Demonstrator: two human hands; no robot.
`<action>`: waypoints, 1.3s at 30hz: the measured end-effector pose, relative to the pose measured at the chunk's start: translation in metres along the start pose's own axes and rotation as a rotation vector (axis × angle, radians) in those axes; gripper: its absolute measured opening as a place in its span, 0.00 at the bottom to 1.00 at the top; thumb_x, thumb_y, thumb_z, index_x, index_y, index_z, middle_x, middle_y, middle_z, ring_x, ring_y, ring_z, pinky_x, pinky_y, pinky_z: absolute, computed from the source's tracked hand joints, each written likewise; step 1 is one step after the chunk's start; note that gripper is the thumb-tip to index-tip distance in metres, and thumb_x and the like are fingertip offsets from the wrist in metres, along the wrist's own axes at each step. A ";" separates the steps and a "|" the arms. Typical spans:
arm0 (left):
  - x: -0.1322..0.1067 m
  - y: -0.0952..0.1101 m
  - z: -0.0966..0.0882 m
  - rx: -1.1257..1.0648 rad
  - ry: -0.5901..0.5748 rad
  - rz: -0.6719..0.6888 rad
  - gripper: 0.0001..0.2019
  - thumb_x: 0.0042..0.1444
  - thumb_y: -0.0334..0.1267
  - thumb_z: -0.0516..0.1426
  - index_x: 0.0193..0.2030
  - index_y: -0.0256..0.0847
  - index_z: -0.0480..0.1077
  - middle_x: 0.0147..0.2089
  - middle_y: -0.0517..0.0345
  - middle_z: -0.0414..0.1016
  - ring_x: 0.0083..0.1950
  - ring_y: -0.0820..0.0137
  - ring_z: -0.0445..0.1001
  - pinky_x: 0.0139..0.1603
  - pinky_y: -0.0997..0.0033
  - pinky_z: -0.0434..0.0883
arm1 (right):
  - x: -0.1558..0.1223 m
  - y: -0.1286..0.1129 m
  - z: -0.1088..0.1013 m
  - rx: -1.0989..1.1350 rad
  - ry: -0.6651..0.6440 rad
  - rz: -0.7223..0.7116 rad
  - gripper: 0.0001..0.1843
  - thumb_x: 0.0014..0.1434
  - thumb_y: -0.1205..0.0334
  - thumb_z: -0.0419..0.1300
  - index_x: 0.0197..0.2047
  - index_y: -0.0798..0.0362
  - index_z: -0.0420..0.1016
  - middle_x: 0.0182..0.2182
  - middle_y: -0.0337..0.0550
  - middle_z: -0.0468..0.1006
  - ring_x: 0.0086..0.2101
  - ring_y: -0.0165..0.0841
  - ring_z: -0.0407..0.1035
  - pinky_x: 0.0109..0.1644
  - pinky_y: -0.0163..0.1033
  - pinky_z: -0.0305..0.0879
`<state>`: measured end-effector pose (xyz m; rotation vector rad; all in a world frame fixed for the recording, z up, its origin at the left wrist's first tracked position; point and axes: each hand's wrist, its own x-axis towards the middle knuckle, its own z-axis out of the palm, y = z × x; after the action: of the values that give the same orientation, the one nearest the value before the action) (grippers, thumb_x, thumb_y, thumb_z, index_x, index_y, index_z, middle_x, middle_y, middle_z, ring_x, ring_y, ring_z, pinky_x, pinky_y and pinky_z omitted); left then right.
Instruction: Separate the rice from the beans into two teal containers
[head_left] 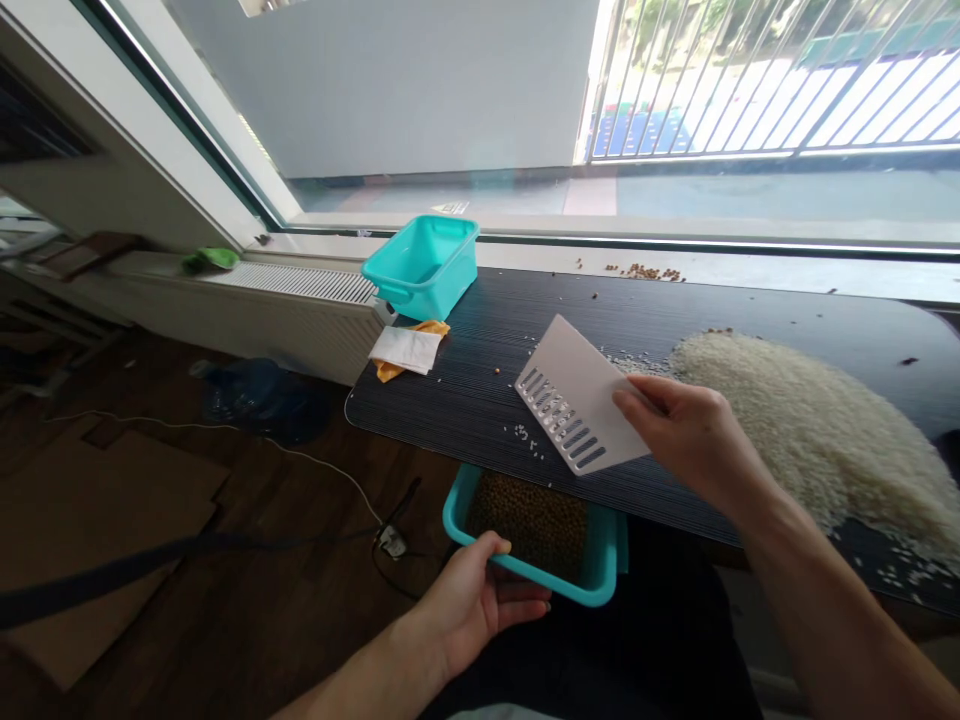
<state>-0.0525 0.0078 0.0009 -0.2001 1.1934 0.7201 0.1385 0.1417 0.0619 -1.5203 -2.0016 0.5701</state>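
Observation:
My left hand (487,590) grips the near rim of a turquoise plastic bin (600,585), thumb over the edge and fingers beneath. Small brown grains (536,520) fill part of that bin, which sits just under the front edge of the dark tabletop (450,420). Pinched in my right hand (690,425) is a flat, pale slotted scraper (585,390), tilted above the tabletop with its slotted edge toward the front left. A large heap of white rice (795,420) lies to the right, partly behind my right forearm. Loose rice grains (529,440) lie near the scraper.
Another turquoise bin (427,265) stands at the tabletop's far left corner, beside a folded white and orange cloth (409,350). Brown grains (649,272) are scattered by the window sill. A radiator (315,300), blue water bottle (262,395), cable (337,470) and cardboard (90,540) are at left.

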 end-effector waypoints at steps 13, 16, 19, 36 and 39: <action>-0.001 0.010 -0.010 0.018 0.039 0.054 0.05 0.51 0.33 0.51 0.34 0.33 0.63 0.28 0.49 0.75 0.29 0.66 0.76 0.32 0.67 0.73 | 0.017 0.017 -0.056 -0.191 0.153 0.250 0.21 0.51 0.51 0.52 0.41 0.56 0.76 0.23 0.43 0.74 0.27 0.32 0.67 0.27 0.36 0.59; -0.002 0.012 -0.013 0.013 0.061 0.053 0.05 0.51 0.33 0.51 0.33 0.33 0.64 0.28 0.49 0.75 0.29 0.66 0.76 0.32 0.67 0.74 | 0.027 0.008 -0.044 -0.144 0.065 0.193 0.22 0.53 0.50 0.51 0.42 0.56 0.76 0.22 0.40 0.74 0.23 0.28 0.65 0.25 0.34 0.58; -0.003 0.016 -0.019 0.008 0.078 0.066 0.06 0.51 0.33 0.52 0.34 0.32 0.64 0.29 0.47 0.75 0.29 0.65 0.76 0.32 0.67 0.74 | 0.030 0.002 -0.035 -0.115 0.010 0.148 0.22 0.52 0.49 0.51 0.40 0.55 0.76 0.21 0.38 0.73 0.21 0.27 0.64 0.23 0.33 0.58; -0.004 0.028 -0.037 -0.025 0.080 0.097 0.04 0.51 0.32 0.51 0.32 0.33 0.63 0.28 0.47 0.75 0.29 0.65 0.76 0.32 0.66 0.74 | 0.023 -0.011 -0.030 -0.144 0.021 0.111 0.21 0.50 0.48 0.52 0.38 0.53 0.76 0.23 0.38 0.76 0.20 0.26 0.64 0.22 0.33 0.59; -0.005 0.030 -0.040 -0.023 0.080 0.107 0.03 0.50 0.32 0.51 0.31 0.33 0.63 0.28 0.47 0.75 0.28 0.65 0.76 0.32 0.66 0.74 | 0.024 -0.018 -0.033 -0.176 0.030 0.119 0.21 0.50 0.49 0.52 0.37 0.54 0.76 0.21 0.38 0.75 0.19 0.26 0.63 0.21 0.33 0.58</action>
<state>-0.1023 0.0084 -0.0032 -0.1865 1.2803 0.8257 0.1423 0.1602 0.1019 -1.7516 -1.9926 0.4234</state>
